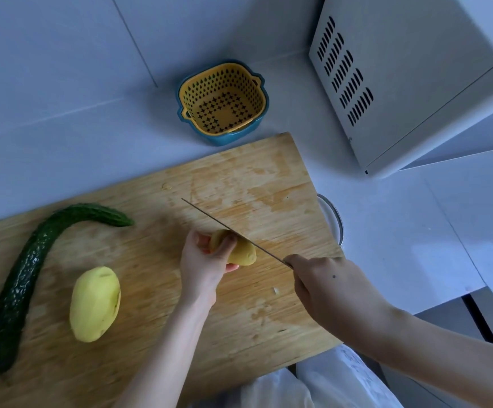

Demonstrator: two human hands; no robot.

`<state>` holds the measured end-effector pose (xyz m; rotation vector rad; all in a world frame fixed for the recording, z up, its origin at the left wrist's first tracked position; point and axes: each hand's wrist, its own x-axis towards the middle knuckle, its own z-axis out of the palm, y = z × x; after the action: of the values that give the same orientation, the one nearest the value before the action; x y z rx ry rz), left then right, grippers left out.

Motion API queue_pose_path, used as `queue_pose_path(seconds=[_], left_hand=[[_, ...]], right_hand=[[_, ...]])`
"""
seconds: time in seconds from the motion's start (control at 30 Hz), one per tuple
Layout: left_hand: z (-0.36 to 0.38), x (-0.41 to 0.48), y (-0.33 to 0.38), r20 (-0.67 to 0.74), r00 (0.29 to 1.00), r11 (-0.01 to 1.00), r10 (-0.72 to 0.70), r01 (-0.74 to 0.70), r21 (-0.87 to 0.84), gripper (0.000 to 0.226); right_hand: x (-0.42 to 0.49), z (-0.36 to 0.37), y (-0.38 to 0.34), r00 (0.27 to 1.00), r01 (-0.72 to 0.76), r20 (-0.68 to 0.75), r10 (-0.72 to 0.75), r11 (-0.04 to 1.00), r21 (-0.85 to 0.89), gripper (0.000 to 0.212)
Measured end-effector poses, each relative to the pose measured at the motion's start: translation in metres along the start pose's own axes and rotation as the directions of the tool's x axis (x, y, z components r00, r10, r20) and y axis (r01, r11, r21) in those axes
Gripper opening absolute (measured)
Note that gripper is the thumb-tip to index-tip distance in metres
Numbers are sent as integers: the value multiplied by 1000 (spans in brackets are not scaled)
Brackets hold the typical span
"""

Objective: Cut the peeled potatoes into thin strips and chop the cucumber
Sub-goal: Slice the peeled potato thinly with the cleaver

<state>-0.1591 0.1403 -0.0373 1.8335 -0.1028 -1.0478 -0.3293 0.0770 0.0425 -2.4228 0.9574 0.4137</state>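
- On the pale wooden cutting board (268,184), work seems to be at its very start: no slices or strips show anywhere, only a tiny pale scrap near the right hand.
- A small peeled yellow potato (243,251) sits mid-board under the left hand (201,263), whose fingers curl over its left end while the thumb shows beneath it. It is a firm, closed hold.
- The right hand (327,287) is wrapped tight around the handle of a thin-bladed kitchen knife (209,216). The handle itself is hidden inside the fist.
- The blade runs diagonally across the potato's far side, just beside the left fingertips. Whether the edge has bitten in cannot be told from this angle.
- A larger peeled yellow potato (95,303) lies whole to the left of the held one, apart from both hands.
- A long dark-green bumpy cucumber (24,278) curves along the board's left edge — uncut, well away from the knife.
- By my reading, nearly everything is left: both potatoes to slice and strip, then the cucumber.
- Beyond the board stands a yellow perforated plastic colander (198,83) nested in a blue bowl (224,138). It is empty, and a clear glass bowl (337,219) peeks out at the board's right edge.
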Motion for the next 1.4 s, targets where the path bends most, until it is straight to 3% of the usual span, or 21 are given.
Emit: queue_pose_path(seconds=[0.23,0.7,0.93,1.13,1.4], left_hand=[[-4,-1,5,9,998,998,-60,60,-18,25],[-1,1,6,-15,999,998,-37,38,56,25],[-1,-1,8,-11,999,998,-50,50,39,23],[-1,-1,6,-22,999,998,-41,42,39,24],[-1,-3,0,-33,999,998,42,-40,54,25]], right_hand=[[10,-10,2,999,19,49,-19,1000,11,28],[19,-26,-1,985,20,172,-22,1000,13,28],[48,-15,-3,992,59,112,-58,998,-6,24],[73,18,0,995,49,82,-55,996,77,22],[35,1,-3,997,71,-38,-68,995,70,16]])
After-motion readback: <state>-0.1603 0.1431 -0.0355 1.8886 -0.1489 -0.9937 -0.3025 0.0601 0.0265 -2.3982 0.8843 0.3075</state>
